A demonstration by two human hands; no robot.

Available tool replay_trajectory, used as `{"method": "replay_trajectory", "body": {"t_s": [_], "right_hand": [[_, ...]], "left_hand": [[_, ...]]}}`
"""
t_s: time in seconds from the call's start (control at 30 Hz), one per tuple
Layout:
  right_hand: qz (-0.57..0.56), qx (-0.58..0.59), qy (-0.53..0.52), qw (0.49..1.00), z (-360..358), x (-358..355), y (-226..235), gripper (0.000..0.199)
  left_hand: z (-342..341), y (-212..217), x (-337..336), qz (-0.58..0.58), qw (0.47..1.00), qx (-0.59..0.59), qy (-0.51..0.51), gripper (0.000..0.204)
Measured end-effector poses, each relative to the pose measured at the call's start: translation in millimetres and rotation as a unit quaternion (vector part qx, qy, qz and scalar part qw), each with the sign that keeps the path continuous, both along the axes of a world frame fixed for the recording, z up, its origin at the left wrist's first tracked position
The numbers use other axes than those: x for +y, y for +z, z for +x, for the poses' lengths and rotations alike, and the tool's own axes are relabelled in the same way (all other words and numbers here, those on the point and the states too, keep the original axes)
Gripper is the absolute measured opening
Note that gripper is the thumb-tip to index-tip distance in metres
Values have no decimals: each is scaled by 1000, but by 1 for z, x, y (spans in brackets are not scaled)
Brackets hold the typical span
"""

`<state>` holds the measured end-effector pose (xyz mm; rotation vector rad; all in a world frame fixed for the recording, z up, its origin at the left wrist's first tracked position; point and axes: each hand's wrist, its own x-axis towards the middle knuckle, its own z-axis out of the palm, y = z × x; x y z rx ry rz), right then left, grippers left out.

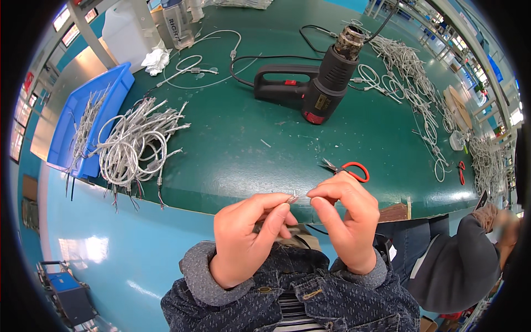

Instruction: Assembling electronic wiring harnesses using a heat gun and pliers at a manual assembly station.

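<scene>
My left hand (pixel 249 229) is closed in a pinch on a small greyish, clear-looking piece (pixel 293 198) too small to name, just over the table's front edge. Close by on the right, my right hand (pixel 348 218) also pinches, its finger and thumb tips turned toward that piece. Whatever those tips hold is too small to make out. Just beyond my right hand lie scissors (pixel 347 169) with red handles. A black heat gun (pixel 323 83) with a scorched nozzle stands farther back, nozzle up. At the left, a bundle of grey cables (pixel 138 146) rests on the green table (pixel 232 149).
Beside the cable bundle, a blue tray (pixel 113 86) holds more cables. Loose grey cables (pixel 406 69) run along the right side, near a spool (pixel 458 108) and small red-handled snips (pixel 462 172). A clear bottle (pixel 178 27) stands back left. Another person (pixel 459 260) is at the right.
</scene>
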<state>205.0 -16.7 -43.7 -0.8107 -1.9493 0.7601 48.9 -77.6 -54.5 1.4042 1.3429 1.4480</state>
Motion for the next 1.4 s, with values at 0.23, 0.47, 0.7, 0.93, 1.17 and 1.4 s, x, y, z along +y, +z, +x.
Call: {"method": "replay_trajectory", "body": {"t_s": [0.23, 0.47, 0.7, 0.93, 1.17, 1.4], "right_hand": [[-151, 59, 91, 983, -10, -3, -9, 24], [-286, 159, 126, 937, -9, -3, -19, 23], [-338, 232, 72, 909, -11, -7, -12, 7], [-381, 258, 129, 878, -8, -6, -23, 7], [-357, 239, 128, 894, -8, -8, -21, 6], [-345, 226, 130, 902, -7, -7, -18, 6]], "left_hand": [[2, -10, 0, -30, 995, -88, -19, 12], [-2, -7, 1, -76, 990, -97, -70, 9], [-8, 1, 9, 165, 972, 143, 89, 16], [-6, -4, 12, 180, 973, 137, 36, 21], [-5, -3, 12, 175, 975, 131, 41, 22], [-5, -3, 11, 182, 971, 149, 39, 21]]}}
